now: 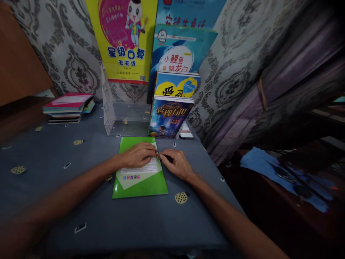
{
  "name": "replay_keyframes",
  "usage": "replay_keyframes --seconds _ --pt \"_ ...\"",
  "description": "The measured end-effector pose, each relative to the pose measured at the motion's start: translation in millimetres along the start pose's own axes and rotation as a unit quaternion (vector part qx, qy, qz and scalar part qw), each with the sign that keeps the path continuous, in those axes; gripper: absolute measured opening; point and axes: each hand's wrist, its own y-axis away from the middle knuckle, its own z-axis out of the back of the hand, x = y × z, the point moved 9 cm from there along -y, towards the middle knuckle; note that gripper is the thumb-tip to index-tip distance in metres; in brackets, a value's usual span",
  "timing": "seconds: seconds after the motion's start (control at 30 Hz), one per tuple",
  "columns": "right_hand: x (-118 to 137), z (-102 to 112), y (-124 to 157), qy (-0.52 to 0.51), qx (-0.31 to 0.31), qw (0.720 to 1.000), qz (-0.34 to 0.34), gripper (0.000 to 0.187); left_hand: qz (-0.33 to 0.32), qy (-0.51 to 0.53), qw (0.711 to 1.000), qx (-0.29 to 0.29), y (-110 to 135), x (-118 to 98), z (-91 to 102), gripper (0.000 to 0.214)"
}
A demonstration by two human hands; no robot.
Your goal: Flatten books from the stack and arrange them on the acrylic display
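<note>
A thin green book with a pale panel and small print lies flat on the table. Across its upper part rests my left hand, palm down, fingers stretched toward the book's right edge. My right hand is at that same edge, thumb and forefinger pinched together on it, close to my left fingertips. The exact grip there is small and partly hidden by the fingers. Just behind the book stands a clear acrylic rack, with a dark blue storybook upright at the front of its right side.
Behind the storybook rise a yellow-and-blue book and a teal book. On the rack's left stands a yellow workbook. A stack of books sits at the back left. Beyond the table's right edge lies blue cloth.
</note>
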Motion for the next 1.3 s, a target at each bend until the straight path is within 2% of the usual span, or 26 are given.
replay_keyframes --seconds 0.43,0.87,1.3 --pt "7 1 3 -0.002 -0.007 1.0 0.011 0.027 0.007 0.047 0.999 0.023 0 -5 0.8 0.027" --pt "7 1 3 -0.015 0.002 1.0 -0.006 0.024 -0.009 0.0 1.0 0.023 -2 -15 -2.8 0.022" --pt "7 4 11 -0.022 -0.016 0.999 -0.036 0.027 0.002 0.018 1.0 0.01 4 -19 -1.0 0.028"
